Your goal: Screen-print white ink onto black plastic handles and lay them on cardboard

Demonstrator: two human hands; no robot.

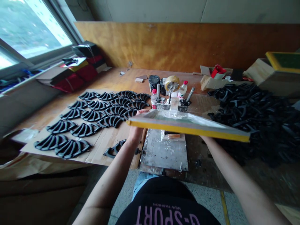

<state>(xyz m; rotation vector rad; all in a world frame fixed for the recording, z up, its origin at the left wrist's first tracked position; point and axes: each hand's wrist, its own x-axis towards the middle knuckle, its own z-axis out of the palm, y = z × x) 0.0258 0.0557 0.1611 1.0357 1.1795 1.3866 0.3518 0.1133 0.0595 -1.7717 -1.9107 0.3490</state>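
A screen printing frame (187, 130) with a yellow front edge is raised and tilted above a scuffed metal base plate (164, 153). My left hand (138, 126) grips it near its left end, fingers showing over the top and the palm below the edge. Behind the frame's right half my right hand is hidden; only the wrist and forearm show beneath it. At the back, the frame meets a metal hinge clamp (174, 104). A small black part with an orange-brown piece (173, 136) lies on the plate under the frame.
Rows of curved black plastic parts (85, 129) lie on cardboard at left. A big pile of black parts (253, 109) covers the right side. Behind the clamp stand a black tub (154, 82), a tape roll (172, 83) and red-capped bottles (182, 89).
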